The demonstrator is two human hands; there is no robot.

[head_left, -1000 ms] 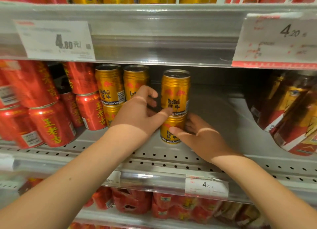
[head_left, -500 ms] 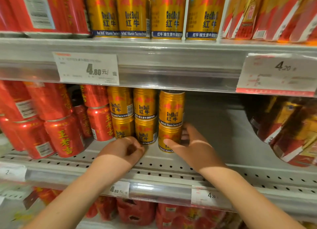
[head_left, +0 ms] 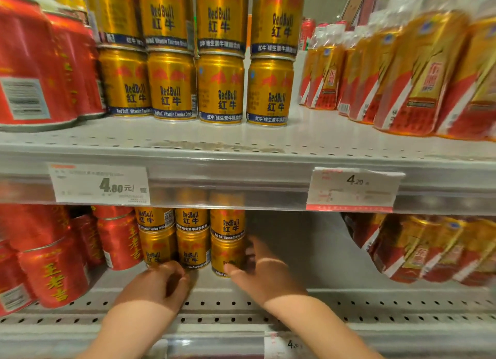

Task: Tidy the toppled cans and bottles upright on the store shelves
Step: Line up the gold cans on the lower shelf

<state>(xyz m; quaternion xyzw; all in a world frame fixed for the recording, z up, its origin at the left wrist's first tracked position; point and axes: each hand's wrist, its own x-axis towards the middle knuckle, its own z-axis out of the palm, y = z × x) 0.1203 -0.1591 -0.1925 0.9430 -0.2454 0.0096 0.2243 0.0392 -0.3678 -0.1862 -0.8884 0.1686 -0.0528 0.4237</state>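
The gold can (head_left: 227, 256) is standing upright, long axis vertical, on the perforated grey metal shelf (head_left: 349, 305), with the right hand (head_left: 261, 271) curling its thumb and fingers around its base. Just left, the left hand (head_left: 158, 284) is resting loosely curled at the foot of neighbouring gold can stacks (head_left: 174, 240), gripping nothing visible. Another can (head_left: 227, 223) is sitting on top. Beyond and above, glossy cylindrical upper-shelf cans (head_left: 196, 63) are standing upright.
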